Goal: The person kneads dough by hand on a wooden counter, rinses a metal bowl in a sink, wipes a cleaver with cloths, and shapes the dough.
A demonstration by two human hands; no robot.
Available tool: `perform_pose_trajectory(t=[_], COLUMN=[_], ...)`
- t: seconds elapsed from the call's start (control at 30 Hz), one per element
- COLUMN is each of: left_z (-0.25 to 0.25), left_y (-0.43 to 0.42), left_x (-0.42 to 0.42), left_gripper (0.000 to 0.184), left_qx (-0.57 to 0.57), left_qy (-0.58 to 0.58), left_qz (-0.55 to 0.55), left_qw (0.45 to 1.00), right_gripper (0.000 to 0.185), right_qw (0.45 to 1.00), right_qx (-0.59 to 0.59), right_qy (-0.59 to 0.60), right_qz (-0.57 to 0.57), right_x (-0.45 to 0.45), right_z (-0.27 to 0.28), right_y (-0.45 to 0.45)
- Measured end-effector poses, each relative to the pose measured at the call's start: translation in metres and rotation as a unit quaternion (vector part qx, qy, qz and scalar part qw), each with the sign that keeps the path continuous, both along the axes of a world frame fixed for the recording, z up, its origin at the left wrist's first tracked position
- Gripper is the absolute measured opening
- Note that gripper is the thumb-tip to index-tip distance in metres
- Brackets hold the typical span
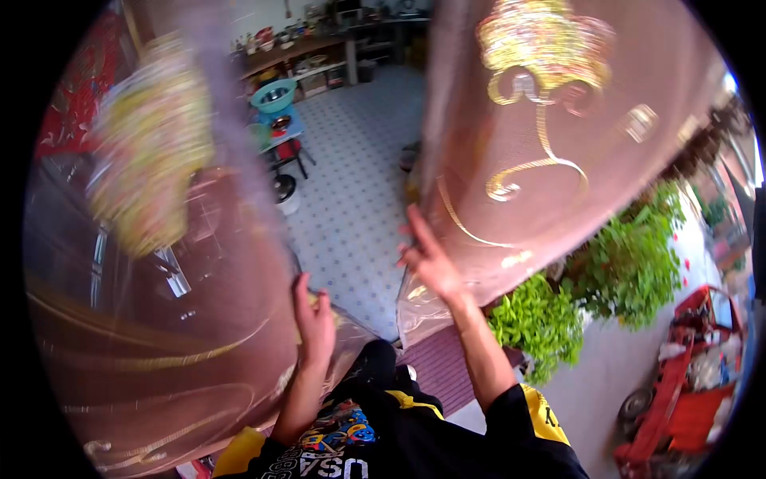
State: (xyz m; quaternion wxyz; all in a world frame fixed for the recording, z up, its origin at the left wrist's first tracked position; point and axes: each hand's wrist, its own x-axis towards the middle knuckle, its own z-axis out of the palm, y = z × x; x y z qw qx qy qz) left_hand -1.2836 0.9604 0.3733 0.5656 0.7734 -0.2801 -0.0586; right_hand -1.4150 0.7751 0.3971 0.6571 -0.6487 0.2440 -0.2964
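A sheer pinkish curtain with shiny embroidery hangs in two halves, parted in the middle. My left hand [317, 326] is at the inner edge of the left half [231, 319], with fingers stretched upward and apart. It seems to touch the cloth, but I cannot tell how firmly. My right hand [433, 267] lies against the inner edge of the right half [527, 184], its index finger extended and the others loosely spread. Neither hand has a visible grip on anything. Both upper parts of the curtain are smeared by motion.
Through the gap shows a room with a patterned tiled floor [343, 160], a small table [289, 128] bearing a teal basin [273, 95], and a long counter [291, 52]. A dark red mat [443, 371] lies underfoot. Leafy plants [538, 327] and a red vehicle [678, 391] are outside, right.
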Motion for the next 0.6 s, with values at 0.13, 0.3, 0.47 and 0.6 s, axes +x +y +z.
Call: perform_pose_trajectory(t=[0.13, 0.3, 0.47, 0.6], left_z=[-0.028, -0.154, -0.205, -0.336], left_y=[0.010, -0.036, -0.147, -0.166], left_x=[0.080, 0.177, 0.222, 0.235], left_gripper=[0.032, 0.024, 0.027, 0.029], left_qx=[-0.033, 0.022, 0.048, 0.177], left_qy=[-0.128, 0.087, 0.462, 0.263], left_qz=[0.202, 0.173, 0.029, -0.207], left_qw=[0.970, 0.981, 0.885, 0.925], right_gripper=[0.056, 0.026, 0.010, 0.009], right_qw=[0.981, 0.956, 0.974, 0.943], right_qx=[-0.007, 0.058, 0.164, 0.316], right_qy=[-0.005, -0.083, -0.045, 0.008], right_qz=[-0.193, -0.275, -0.151, -0.108], right_x=[0.024, 0.045, 0.097, 0.165], right_z=[0.042, 0.066, 0.021, -0.017], right_y=[-0.113, -0.236, -0.317, -0.348])
